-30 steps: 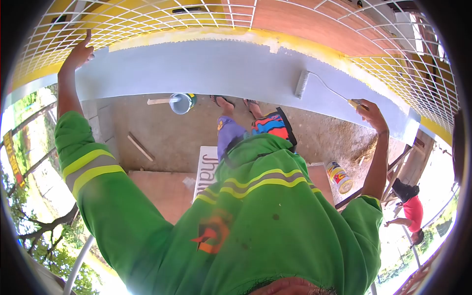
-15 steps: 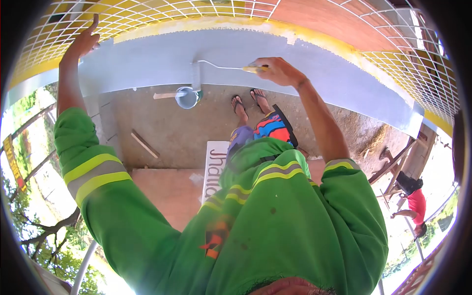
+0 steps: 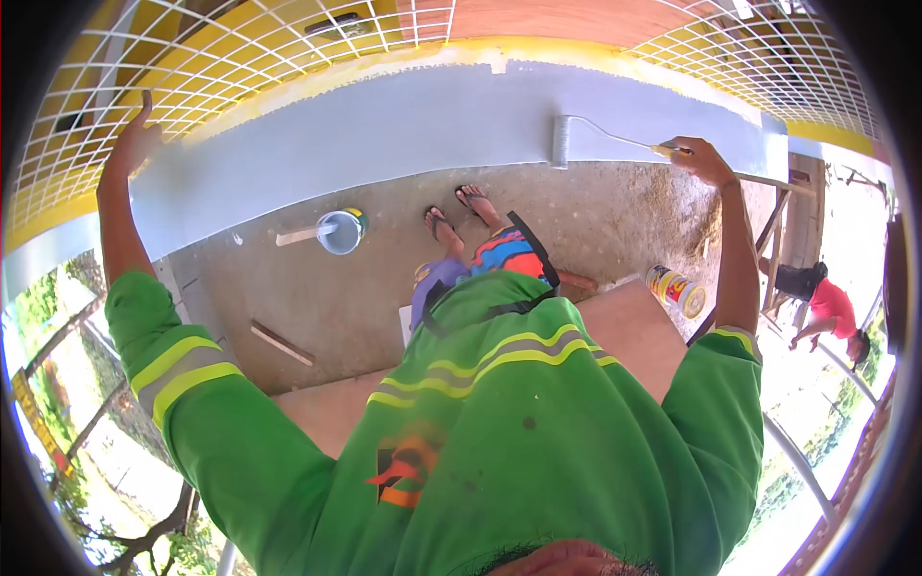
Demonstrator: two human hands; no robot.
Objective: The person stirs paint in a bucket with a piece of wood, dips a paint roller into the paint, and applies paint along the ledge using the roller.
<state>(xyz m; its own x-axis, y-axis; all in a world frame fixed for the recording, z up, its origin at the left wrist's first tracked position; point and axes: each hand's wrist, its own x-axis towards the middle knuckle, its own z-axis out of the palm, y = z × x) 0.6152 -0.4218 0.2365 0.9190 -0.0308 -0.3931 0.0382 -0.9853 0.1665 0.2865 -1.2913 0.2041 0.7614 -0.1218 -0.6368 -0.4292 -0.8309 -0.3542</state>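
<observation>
My right hand [image 3: 703, 161] is closed round the handle of a paint roller [image 3: 561, 142]. Its bent wire frame reaches left to the grey-coated sleeve, which lies against the low grey-painted wall [image 3: 384, 125]. On the far left my left hand [image 3: 133, 144] is raised beside the white wire mesh [image 3: 240, 48], one finger stretched upward and the others partly blurred. I see nothing held in it, and cannot tell whether it touches the mesh. A bucket of grey paint [image 3: 341, 232] stands on the floor, with a wooden stick [image 3: 298, 235] leaning out of it.
A labelled can [image 3: 676, 292] lies by a brown board [image 3: 624, 331] on the right. A wood strip [image 3: 281, 343] rests on the concrete floor [image 3: 221, 298]. My sandalled feet [image 3: 459, 213] are near the wall. Farther right is another person in a red shirt [image 3: 832, 309].
My right hand and the roller have moved right along the wall. My left hand is slightly lower and farther left. The view has shifted right, bringing the labelled can into sight.
</observation>
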